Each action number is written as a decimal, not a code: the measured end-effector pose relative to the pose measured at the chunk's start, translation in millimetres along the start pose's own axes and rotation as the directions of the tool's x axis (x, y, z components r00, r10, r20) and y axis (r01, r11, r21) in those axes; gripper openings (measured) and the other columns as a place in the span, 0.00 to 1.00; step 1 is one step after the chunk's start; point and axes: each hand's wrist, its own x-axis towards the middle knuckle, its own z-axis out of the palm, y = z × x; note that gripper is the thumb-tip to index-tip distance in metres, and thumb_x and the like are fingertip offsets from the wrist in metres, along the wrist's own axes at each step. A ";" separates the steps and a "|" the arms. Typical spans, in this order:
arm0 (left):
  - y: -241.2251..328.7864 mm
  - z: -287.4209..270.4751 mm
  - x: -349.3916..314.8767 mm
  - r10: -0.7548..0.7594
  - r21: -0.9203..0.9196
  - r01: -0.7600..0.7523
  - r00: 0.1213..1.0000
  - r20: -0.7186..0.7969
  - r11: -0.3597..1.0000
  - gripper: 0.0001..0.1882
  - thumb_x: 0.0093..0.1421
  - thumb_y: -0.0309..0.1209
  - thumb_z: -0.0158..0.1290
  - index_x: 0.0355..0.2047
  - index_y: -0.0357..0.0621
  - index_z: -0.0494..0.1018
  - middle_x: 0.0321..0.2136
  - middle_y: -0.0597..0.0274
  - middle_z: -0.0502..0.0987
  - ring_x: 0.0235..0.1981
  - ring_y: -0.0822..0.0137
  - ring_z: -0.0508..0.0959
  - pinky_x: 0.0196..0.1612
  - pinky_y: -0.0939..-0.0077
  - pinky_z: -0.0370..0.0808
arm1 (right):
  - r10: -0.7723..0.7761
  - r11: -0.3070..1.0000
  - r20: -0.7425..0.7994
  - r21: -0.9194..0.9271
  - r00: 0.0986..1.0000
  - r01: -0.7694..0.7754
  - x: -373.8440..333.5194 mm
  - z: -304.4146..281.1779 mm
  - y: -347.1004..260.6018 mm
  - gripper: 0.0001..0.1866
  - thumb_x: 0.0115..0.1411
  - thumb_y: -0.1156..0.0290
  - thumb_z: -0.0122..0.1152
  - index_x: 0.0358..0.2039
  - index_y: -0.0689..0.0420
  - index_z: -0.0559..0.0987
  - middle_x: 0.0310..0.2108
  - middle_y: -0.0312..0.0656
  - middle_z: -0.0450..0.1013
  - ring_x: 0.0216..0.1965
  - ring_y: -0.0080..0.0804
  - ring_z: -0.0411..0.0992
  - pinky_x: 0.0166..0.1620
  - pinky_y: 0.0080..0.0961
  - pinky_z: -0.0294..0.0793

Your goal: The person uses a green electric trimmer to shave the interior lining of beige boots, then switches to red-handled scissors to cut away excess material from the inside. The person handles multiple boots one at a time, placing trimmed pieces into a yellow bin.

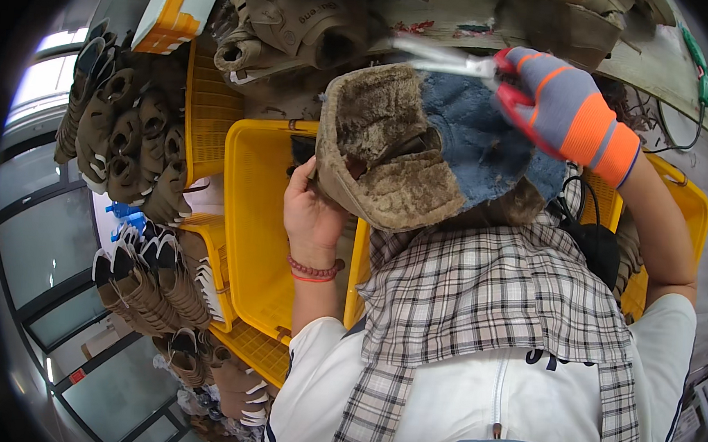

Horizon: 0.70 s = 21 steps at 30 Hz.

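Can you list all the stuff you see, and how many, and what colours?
fuzzy piece: one, brown and blue, centre
scissors: one, red handles, top, blades blurred
shoe parts: many, brown, left and top
baskets: several, yellow, left and right
box: one, white with orange tape, top left
table: one, pale, top
tool: one, green, top right
windows: several, greyish, left
checked cloth: one, black and white, person's front
jacket: one, white, bottom
bracelets: two, red, left wrist
left grip: one, bare, holding fuzzy piece's left side
right grip: one, grey-and-orange glove, holding scissors
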 end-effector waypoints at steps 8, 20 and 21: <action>-4.2 -20.5 -2.9 0.187 0.323 -0.142 0.976 -0.113 0.936 0.18 0.61 0.33 0.43 0.47 0.34 0.68 0.43 0.49 0.73 0.47 0.56 0.72 0.46 0.63 0.70 | -0.189 0.947 0.220 -0.216 0.957 0.237 -6.7 -13.1 -27.0 0.20 0.46 0.58 0.65 0.36 0.55 0.74 0.31 0.40 0.71 0.36 0.36 0.70 0.40 0.29 0.68; -20.6 -35.0 -5.3 0.208 0.089 -0.199 0.973 -0.102 0.976 0.17 0.62 0.28 0.40 0.44 0.25 0.68 0.43 0.43 0.73 0.46 0.52 0.72 0.48 0.60 0.70 | -0.079 0.912 0.278 -0.367 0.957 0.182 -2.1 33.7 -39.4 0.18 0.52 0.52 0.58 0.32 0.54 0.76 0.25 0.39 0.75 0.28 0.34 0.75 0.29 0.26 0.73; -21.4 -37.7 -4.9 0.200 0.037 -0.198 0.977 -0.076 0.979 0.17 0.62 0.27 0.40 0.45 0.25 0.67 0.43 0.43 0.73 0.46 0.52 0.72 0.50 0.60 0.70 | -0.066 0.915 0.288 -0.363 0.955 0.173 -1.9 34.4 -38.8 0.17 0.52 0.52 0.58 0.32 0.54 0.76 0.26 0.39 0.75 0.29 0.34 0.75 0.30 0.26 0.73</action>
